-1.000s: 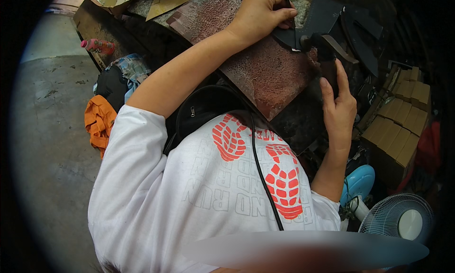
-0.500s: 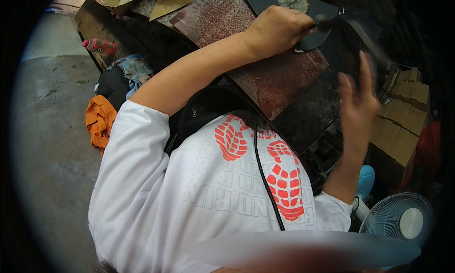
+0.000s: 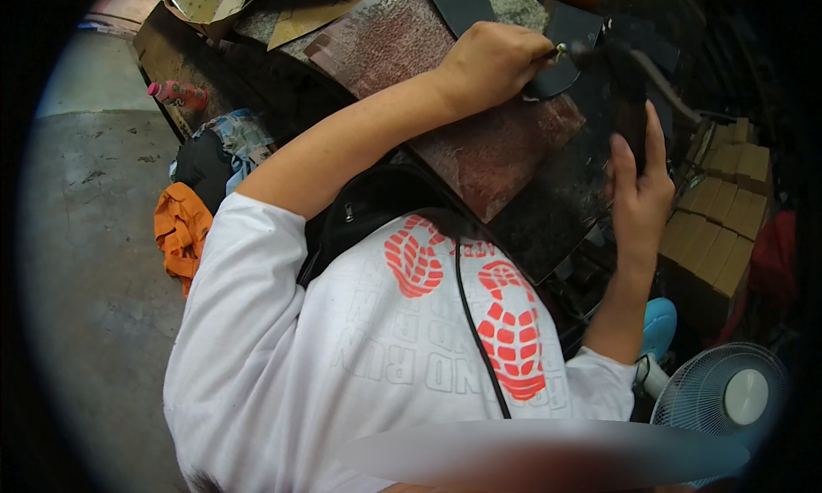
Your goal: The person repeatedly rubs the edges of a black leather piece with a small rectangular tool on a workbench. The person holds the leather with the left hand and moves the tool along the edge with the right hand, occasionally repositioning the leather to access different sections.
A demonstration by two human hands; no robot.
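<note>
Right hand (image 3: 640, 189) farther right than at first

So the left forearm (image 3: 360, 142) is angled up and to the right across the front of the chest, and the left wrist (image 3: 443, 92) looks only slightly bent, if at all. The left grip (image 3: 490, 69) is balled up, back facing up, fingertips pinched together at the far right end. Can't really make out that thumb. The right forearm (image 3: 629, 287) goes up way steeper, with the right grip (image 3: 644, 189) sitting closer to the body, thumb (image 3: 623, 157) and one long finger (image 3: 654, 140) stretched away from the body with a gap between them. Remaining fingers are mostly hidden. Hands well apart.
</note>
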